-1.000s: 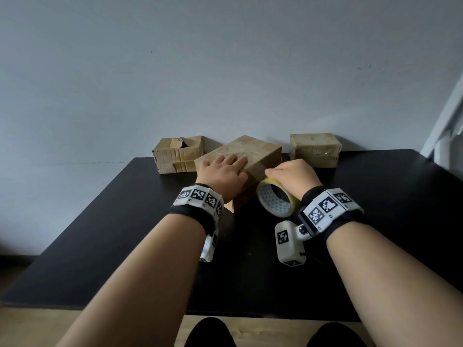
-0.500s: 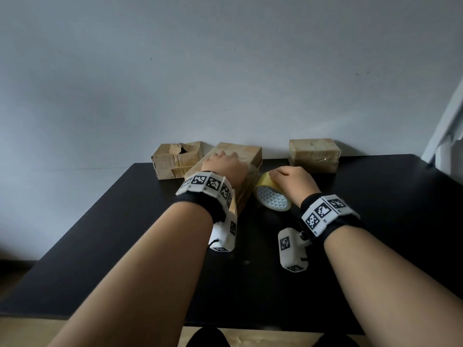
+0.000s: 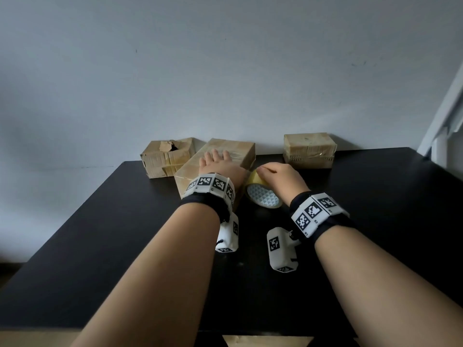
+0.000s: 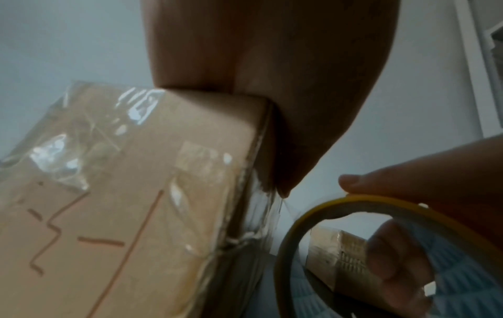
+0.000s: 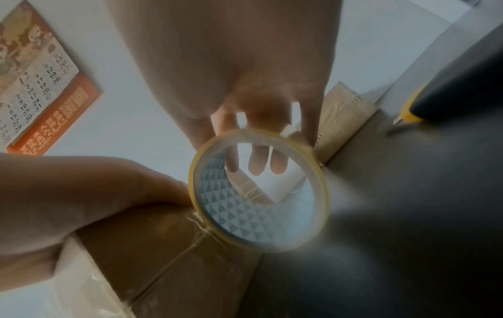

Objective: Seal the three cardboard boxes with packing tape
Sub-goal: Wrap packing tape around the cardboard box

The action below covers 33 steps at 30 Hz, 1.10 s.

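Left hand (image 3: 217, 164): spread flat, pressing the middle brown cardboard box (image 3: 240, 151).
Right hand (image 3: 280, 177): at 3 o'clock of that box, gripping the yellow-edged packing tape roll (image 3: 261, 196).

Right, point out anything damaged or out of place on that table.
The left box by the wall has a torn, caved-in top with a ragged hole. The middle box sits askew to the other two, under the flat left hand. The right box looks intact. The right hand grips the tape roll beside it.
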Motion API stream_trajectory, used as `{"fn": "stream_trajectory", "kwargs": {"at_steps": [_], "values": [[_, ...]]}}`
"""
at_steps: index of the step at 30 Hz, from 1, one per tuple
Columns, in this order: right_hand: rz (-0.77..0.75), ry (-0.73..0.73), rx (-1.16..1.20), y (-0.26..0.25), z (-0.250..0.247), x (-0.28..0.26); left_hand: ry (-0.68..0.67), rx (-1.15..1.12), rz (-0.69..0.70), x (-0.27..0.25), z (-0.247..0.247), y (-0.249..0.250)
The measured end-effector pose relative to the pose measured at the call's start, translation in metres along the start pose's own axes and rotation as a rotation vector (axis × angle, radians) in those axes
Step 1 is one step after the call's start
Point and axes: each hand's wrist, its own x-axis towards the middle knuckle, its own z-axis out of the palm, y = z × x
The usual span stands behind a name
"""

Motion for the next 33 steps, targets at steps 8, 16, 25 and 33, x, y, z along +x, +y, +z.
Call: {"fn": "stream_trajectory", "kwargs": {"at_steps": [8, 16, 25, 33], "values": [[0.085, 0.044, -0.047, 0.002, -0.002, -0.007, 0.067, -0.015, -0.193, -0.004, 0.006, 0.009], [0.190, 0.060, -0.213, 0.016, -0.034, -0.023, 0.211, -0.099, -0.029, -0.019, 0.004, 0.003], [0.407, 0.001, -0.404, 0.035, -0.066, -0.049, 0.305, -0.081, 0.241, -0.042, 0.012, 0.041], [0.515, -0.139, -0.609, 0.039, -0.059, -0.063, 0.272, -0.038, 0.261, -0.057, 0.026, 0.048]]}}
